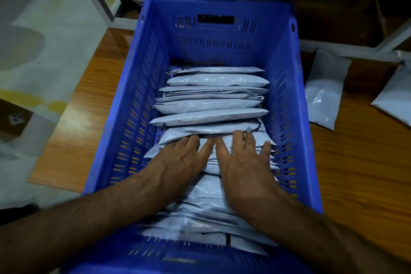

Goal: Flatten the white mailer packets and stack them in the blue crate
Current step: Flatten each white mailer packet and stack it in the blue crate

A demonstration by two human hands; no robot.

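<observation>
- Wooden table [360, 173] carries the blue crate [287, 87]; two loose mailers [322, 93] lie at three o'clock.
- White mailer packets [209, 115] fill the crate in an overlapping row.
- Left hand [180, 160] and right hand [242, 162], side by side, press flat with fingers spread on the near packets.

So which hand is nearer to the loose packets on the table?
Right. The right hand lies flat on the packets in the crate, on the side toward the loose packets. The left hand lies beside it, farther away.
</observation>
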